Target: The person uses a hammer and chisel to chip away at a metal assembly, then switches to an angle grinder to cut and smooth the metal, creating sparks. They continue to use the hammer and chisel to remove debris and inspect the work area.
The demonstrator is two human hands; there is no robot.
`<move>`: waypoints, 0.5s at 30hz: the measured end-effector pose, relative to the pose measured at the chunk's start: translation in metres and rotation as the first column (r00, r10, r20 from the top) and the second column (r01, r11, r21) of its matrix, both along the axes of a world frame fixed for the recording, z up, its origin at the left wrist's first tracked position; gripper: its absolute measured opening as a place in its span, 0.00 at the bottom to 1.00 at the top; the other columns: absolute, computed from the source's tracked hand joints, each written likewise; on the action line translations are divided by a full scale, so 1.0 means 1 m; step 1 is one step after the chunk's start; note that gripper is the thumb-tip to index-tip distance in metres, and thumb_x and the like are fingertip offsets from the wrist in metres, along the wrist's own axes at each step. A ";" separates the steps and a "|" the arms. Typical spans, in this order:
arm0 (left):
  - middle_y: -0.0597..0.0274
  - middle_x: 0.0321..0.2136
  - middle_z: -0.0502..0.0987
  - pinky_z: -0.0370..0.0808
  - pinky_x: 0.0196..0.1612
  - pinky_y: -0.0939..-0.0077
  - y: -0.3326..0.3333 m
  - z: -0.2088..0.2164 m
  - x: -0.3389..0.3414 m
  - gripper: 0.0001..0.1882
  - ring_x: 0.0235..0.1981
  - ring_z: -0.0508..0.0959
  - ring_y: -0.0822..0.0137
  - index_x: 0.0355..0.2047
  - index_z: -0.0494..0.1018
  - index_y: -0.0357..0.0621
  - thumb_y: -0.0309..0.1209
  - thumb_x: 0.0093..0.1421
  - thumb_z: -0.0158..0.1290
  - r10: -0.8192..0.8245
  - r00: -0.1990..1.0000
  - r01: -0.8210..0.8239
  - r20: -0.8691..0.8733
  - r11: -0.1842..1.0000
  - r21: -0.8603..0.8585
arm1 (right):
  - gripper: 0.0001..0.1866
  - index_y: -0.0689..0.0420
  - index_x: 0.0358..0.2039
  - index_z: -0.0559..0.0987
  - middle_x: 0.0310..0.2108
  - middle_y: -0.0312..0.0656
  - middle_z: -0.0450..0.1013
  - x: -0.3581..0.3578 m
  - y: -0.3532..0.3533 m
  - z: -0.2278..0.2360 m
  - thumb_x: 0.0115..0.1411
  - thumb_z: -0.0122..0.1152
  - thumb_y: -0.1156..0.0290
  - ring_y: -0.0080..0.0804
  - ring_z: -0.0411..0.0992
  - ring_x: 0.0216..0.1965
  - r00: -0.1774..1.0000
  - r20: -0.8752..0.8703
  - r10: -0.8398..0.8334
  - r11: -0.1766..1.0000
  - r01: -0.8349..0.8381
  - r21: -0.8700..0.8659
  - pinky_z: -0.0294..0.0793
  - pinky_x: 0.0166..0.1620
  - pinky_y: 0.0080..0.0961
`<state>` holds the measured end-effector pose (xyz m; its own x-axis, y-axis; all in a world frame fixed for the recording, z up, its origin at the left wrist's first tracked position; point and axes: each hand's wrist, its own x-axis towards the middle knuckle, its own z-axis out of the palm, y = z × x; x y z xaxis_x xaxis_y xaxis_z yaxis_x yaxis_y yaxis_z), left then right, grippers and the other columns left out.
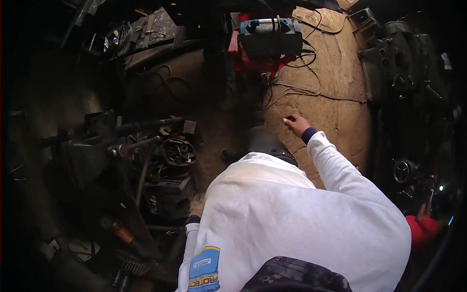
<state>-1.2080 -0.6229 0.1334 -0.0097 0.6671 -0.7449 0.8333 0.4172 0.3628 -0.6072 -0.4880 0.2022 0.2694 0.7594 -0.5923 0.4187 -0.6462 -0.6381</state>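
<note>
My right hand [297, 125] hovers over the tan floor, below the cables, at the end of a white sleeve with a dark cuff. Its fingers are curled in toward the thumb, and whatever may be between them is too small and dark to make out. My left hand [196, 204] hangs low at my left side, close to the dark clutter, partly covered by my white shirt [292, 214]. Shadow hides its fingers. Nearest to it are a dark crate [170, 187] and a round container [179, 152] of loose metal parts.
A boxy machine with a handle [271, 36] rests on a red stand [233, 46], cables [311, 90] trailing over the floor [335, 63]. Dark machinery with a handwheel [402, 171] lines the right. Metal bars [146, 126] and an orange-handled tool [122, 233] crowd the left.
</note>
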 end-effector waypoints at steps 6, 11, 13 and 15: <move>0.43 0.50 0.73 0.66 0.56 0.59 0.064 0.116 0.093 0.28 0.53 0.70 0.43 0.50 0.74 0.48 0.53 0.59 0.41 0.035 0.972 -0.088 -0.232 0.971 -0.222 | 0.25 0.59 0.43 0.79 0.41 0.53 0.77 0.021 -0.052 -0.014 0.57 0.58 0.50 0.51 0.74 0.46 0.986 0.099 0.135 0.950 -0.100 -0.297 0.71 0.50 0.37; 0.41 0.50 0.71 0.65 0.56 0.56 0.085 0.105 0.129 0.28 0.55 0.67 0.43 0.48 0.74 0.46 0.53 0.58 0.41 -0.012 0.981 -0.025 -0.195 0.983 -0.185 | 0.25 0.59 0.44 0.80 0.40 0.52 0.78 0.078 -0.068 -0.047 0.58 0.57 0.50 0.45 0.76 0.41 0.999 -0.023 -0.048 0.934 0.037 -0.356 0.73 0.46 0.36; 0.40 0.49 0.72 0.65 0.55 0.55 0.101 0.079 0.146 0.28 0.54 0.68 0.42 0.47 0.74 0.45 0.53 0.59 0.41 -0.104 0.989 0.092 -0.107 0.990 -0.106 | 0.25 0.60 0.44 0.79 0.38 0.51 0.78 0.110 -0.070 -0.064 0.58 0.58 0.51 0.42 0.78 0.36 0.987 -0.050 -0.154 0.919 0.125 -0.374 0.74 0.42 0.34; 0.39 0.47 0.73 0.66 0.53 0.54 0.129 0.076 0.176 0.27 0.52 0.69 0.41 0.45 0.74 0.44 0.52 0.59 0.42 -0.183 0.982 0.184 -0.047 0.983 0.020 | 0.21 0.62 0.43 0.78 0.32 0.44 0.76 0.142 -0.071 -0.074 0.60 0.59 0.56 0.32 0.73 0.28 0.965 -0.071 -0.254 0.900 0.209 -0.383 0.71 0.32 0.29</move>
